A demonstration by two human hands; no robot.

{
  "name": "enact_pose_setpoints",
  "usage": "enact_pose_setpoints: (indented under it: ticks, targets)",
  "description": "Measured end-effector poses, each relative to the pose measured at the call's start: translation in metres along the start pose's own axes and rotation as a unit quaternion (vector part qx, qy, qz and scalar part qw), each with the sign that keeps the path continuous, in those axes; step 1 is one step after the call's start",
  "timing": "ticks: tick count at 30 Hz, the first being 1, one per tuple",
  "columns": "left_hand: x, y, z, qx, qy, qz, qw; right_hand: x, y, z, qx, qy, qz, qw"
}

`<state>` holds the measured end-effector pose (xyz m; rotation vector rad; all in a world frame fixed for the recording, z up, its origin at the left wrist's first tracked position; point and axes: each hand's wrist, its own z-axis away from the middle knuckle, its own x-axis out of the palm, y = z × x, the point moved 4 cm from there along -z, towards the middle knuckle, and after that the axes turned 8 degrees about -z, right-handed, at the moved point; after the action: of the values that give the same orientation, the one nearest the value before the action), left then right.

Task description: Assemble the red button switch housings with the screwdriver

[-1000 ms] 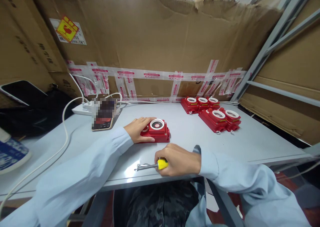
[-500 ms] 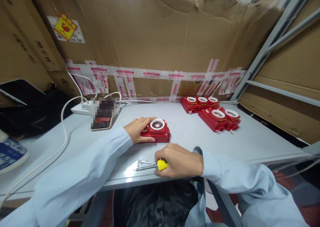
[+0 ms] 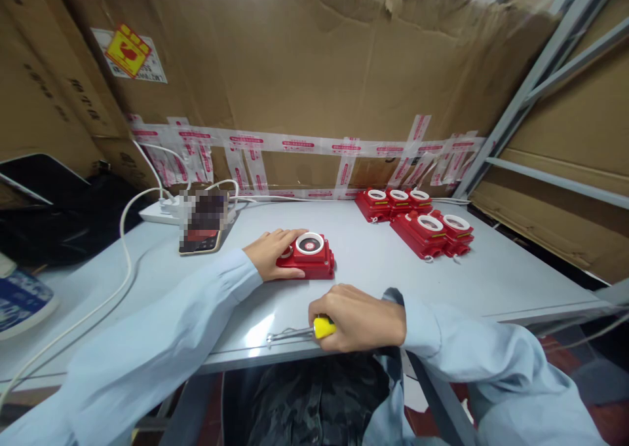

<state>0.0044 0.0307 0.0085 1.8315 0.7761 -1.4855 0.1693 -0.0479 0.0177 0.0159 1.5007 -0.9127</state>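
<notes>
My left hand (image 3: 275,256) is wrapped over the left end of a red box-shaped device (image 3: 317,267), thumb along its near side. The device lies on the table and has a white ring around a dark round window on top. Close to the table's front edge, my right hand (image 3: 358,318) is closed around a screwdriver (image 3: 323,328) with a yellow handle. Its metal shaft points left, low over the tabletop. A thin metal piece runs alongside the shaft; its kind is too small to make out.
Several similar red devices (image 3: 417,236) stand in two groups at the back right. A phone (image 3: 202,226) leans by a white power strip (image 3: 160,211) at the back left, where a white cable (image 3: 128,256) trails forward. Cardboard (image 3: 304,59) walls the table's rear.
My right hand has shifted slightly right with the screwdriver, and the metal tips at its left now lie closer together and a little lower. My left hand and the device have stayed put.
</notes>
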Motion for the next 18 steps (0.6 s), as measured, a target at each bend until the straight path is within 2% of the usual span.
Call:
enact_pose_setpoints:
  ticks: [4, 9, 10, 14, 18]
  targets:
    - [0.001, -0.001, 0.0, 0.0, 0.006, 0.006, 1.0, -0.009, -0.002, 0.004, -0.007, 0.044, -0.035, 0.998]
    - [0.001, -0.004, 0.0, 0.005, 0.009, 0.005, 1.0, -0.056, 0.008, 0.012, -0.032, 0.176, -0.151, 0.972]
    - [0.0, -0.004, 0.0, -0.002, 0.005, -0.004, 1.0, -0.067, 0.015, 0.013, -0.019, 0.202, -0.177, 0.963]
    - [-0.005, -0.005, 0.002, -0.058, -0.013, -0.043, 0.997, -0.093, 0.053, 0.013, 0.112, 0.257, -0.285, 0.917]
    - [-0.012, -0.001, 0.003, -0.058, 0.025, -0.063, 0.996, -0.092, 0.079, 0.008, 0.168, 0.253, -0.402, 0.864]
